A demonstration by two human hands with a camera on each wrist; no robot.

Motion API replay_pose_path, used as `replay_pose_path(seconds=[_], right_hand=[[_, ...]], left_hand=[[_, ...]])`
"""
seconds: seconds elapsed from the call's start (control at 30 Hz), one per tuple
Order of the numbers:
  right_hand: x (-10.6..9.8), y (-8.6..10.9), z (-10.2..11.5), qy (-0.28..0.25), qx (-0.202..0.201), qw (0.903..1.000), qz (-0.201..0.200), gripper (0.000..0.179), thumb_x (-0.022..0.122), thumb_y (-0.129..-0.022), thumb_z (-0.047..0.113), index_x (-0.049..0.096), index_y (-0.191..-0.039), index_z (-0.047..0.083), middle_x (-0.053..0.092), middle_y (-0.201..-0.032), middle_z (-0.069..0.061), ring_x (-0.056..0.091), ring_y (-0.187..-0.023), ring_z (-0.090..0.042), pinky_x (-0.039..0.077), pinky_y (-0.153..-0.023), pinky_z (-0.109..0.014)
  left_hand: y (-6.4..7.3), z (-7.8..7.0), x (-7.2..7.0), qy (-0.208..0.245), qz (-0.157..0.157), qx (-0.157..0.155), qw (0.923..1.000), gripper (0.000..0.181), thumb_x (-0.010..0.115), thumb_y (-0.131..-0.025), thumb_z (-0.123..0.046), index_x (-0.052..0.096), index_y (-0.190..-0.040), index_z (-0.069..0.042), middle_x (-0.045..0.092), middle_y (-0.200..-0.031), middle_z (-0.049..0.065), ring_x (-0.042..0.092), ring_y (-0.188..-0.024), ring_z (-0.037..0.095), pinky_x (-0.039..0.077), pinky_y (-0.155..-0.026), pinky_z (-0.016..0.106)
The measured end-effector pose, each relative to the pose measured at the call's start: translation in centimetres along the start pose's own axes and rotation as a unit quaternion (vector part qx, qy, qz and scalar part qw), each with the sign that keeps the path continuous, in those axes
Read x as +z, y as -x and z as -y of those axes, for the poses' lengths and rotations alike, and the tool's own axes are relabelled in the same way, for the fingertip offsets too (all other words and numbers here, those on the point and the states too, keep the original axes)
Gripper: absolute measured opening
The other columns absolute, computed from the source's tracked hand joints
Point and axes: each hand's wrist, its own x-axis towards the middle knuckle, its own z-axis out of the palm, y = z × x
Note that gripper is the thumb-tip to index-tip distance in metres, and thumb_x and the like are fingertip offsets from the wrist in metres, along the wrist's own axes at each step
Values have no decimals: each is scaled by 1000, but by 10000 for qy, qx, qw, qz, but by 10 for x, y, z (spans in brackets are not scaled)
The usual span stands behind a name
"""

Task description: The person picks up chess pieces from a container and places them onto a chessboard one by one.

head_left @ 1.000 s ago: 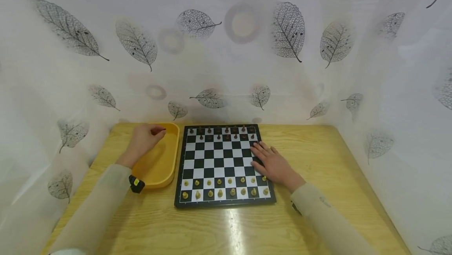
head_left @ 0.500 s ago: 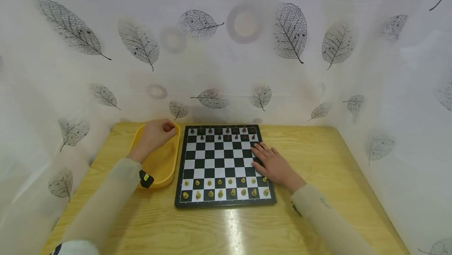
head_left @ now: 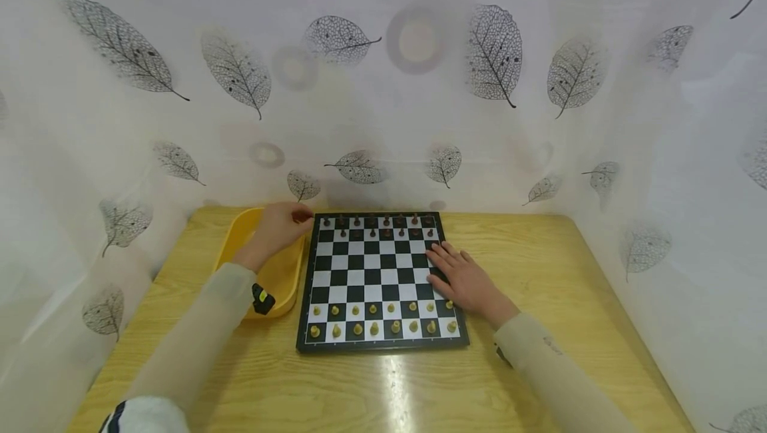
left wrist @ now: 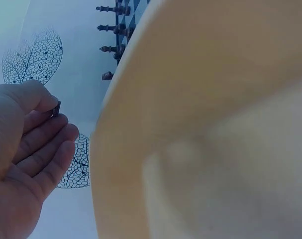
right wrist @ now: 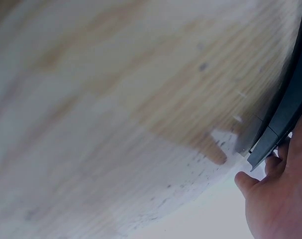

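Observation:
My left hand (head_left: 275, 230) reaches over the far right side of the yellow tray (head_left: 284, 280), fingertips close to the chessboard's far left corner. In the left wrist view, its thumb and forefinger pinch a small dark chess piece (left wrist: 56, 108), mostly covered by the fingers. The black-and-white chessboard (head_left: 371, 261) lies flat, with dark red chess pieces (head_left: 386, 222) along its far side and yellow chess pieces (head_left: 374, 328) in two rows along the near side. My right hand (head_left: 467, 283) rests on the board's right edge, fingers extended.
The board and tray stand side by side on a light wooden table (head_left: 515, 253). A white curtain (head_left: 383, 113) printed with leaves hangs behind the table and along both sides. The tray's wall (left wrist: 126, 149) fills much of the left wrist view.
My left hand has moved right across the tray to the board's far left corner, still pinching the small dark chess piece. The right hand stays on the board's edge.

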Motion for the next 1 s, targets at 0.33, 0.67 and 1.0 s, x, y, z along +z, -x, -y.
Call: replay_pose_path(seconds=[0.33, 0.67, 1.0], right_hand=[[0, 1, -1, -5, -34, 10000, -60, 68, 42, -110, 54, 38, -164, 14, 35, -171, -11, 27, -161, -36, 30, -126, -62], [1, 0, -2, 28, -9, 10000, -23, 68, 40, -110, 55, 36, -165, 15, 34, -172, -9, 25, -162, -35, 28, -127, -61], [0, 0, -1, -1, 59, 10000, 65, 69, 40, -110, 56, 36, -165, 15, 33, -172, -10, 23, -162, -35, 27, -128, -62]], left_hand=[[-8, -6, 11, -80, 207, 31, 9997, 26, 70, -100, -20, 76, -118, -2, 76, -112, 16, 69, -99, 32, 61, -89, 47], [-13, -5, 15, -321, 262, 98, 9991, 24, 69, -101, -22, 77, -115, -4, 77, -114, 17, 65, -96, 31, 58, -85, 44], [-16, -9, 19, -677, 859, -135, 9939, 26, 72, -101, -23, 78, -119, -7, 74, -120, 15, 60, -102, 30, 57, -94, 44]])
